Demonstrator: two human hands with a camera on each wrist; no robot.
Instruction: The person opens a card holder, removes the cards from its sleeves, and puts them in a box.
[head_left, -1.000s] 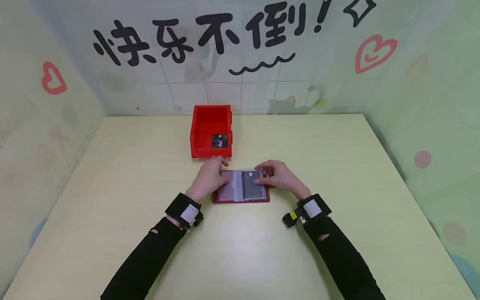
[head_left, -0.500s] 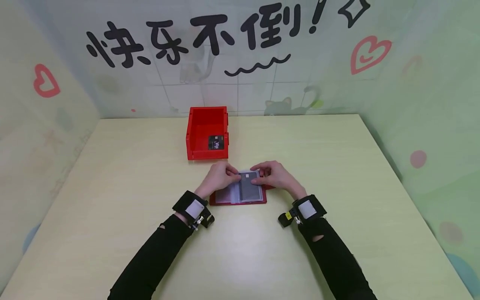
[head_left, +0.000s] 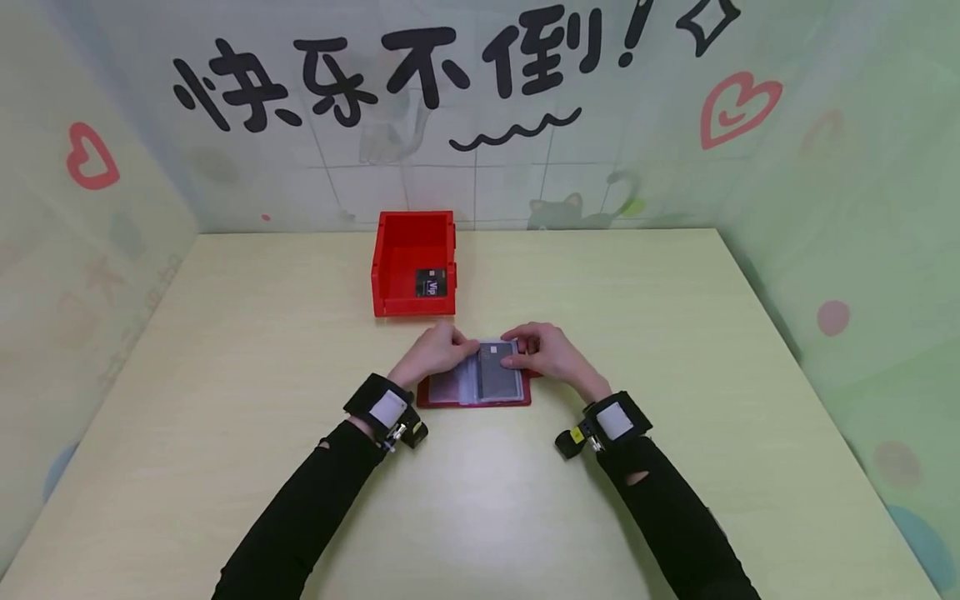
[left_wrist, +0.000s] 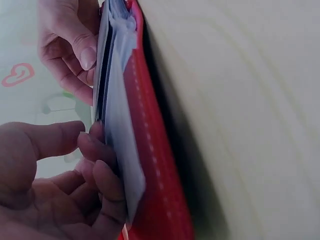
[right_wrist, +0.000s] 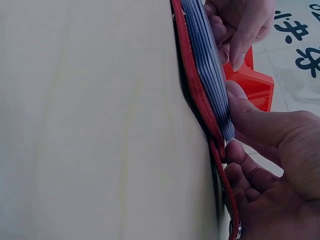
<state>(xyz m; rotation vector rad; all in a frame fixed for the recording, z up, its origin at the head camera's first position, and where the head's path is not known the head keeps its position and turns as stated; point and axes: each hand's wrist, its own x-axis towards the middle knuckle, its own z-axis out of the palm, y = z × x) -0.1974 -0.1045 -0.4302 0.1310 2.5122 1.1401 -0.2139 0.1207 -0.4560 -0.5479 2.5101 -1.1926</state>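
A red card holder point(head_left: 423, 395) lies spread on the table, its clear sleeves point(head_left: 450, 387) showing. A dark grey card point(head_left: 493, 382) sits in the right-hand sleeve. My left hand point(head_left: 438, 348) has its thumb and index finger together at the upper left corner of that card, pinching the page there; whether they have the card or only the sleeve is hidden. My right hand point(head_left: 551, 352) grips the right edge of the stacked pages, thumb on top. Several pages point(right_wrist: 207, 60) show edge-on above the red cover point(right_wrist: 192, 75) in the right wrist view.
Behind the card holder stands a red bin point(head_left: 412, 304), with a black card point(head_left: 431, 282) marked "Vip" inside. A printed backdrop point(head_left: 480, 187) borders the pale wooden table point(head_left: 480, 492) at the back and sides.
My left hand has left the left page and moved right to the card's upper corner, where it stays over the last half second. My right hand keeps its hold on the pages.
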